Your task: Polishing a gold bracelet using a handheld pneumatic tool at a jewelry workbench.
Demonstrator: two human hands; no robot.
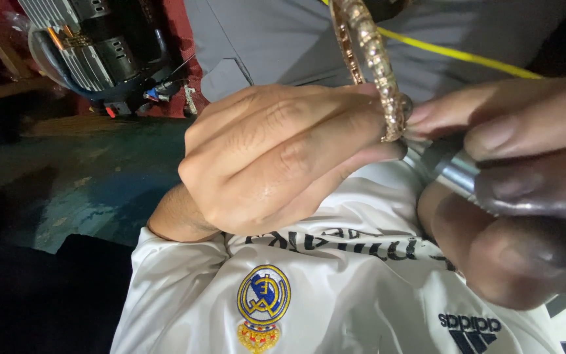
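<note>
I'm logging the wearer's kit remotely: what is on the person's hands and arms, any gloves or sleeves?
Both hands are bare: no gloves, rings or watch show on the left hand or the right hand. The left wrist is uncovered, with no sleeve reaching it. Below them is a white sports jersey with a round crest.

Strong light from above and the front falls brightly on the left hand [276, 157] and white shirt [335, 282], glints off the gold bangle [378, 65], while the close right hand [525, 190] is dark and softly blurred and the left edge sinks into deep shadow.
</note>
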